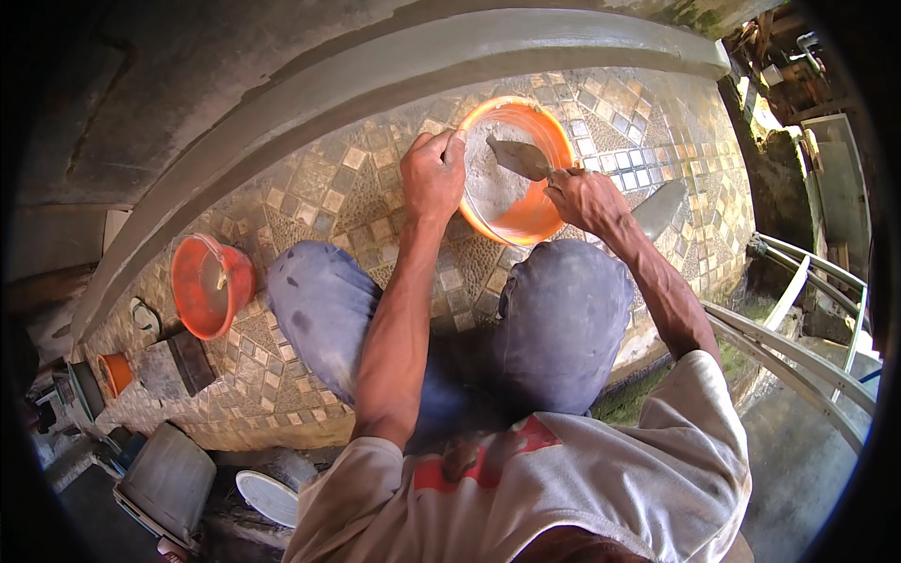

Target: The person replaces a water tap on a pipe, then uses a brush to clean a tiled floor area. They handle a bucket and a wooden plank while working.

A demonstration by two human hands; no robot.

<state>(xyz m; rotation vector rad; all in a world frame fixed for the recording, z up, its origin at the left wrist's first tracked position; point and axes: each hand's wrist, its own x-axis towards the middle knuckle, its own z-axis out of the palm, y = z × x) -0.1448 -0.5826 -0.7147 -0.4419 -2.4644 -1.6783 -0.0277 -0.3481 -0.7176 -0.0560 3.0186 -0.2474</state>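
The right hand (589, 199) is hiding most of the handle of the trowel (519, 159); the left hand (434, 175) is covering a stretch of rim on the orange bucket (530, 222). The knees (563, 310) are blocking the lower legs and feet. The lower edge is cutting off the shirt (610, 479). Something pale (222, 280) in the red bucket (243, 286) is showing too small to identify.

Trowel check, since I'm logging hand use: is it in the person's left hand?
No, the right hand grips the trowel, while the left hand holds the rim of the orange bucket.
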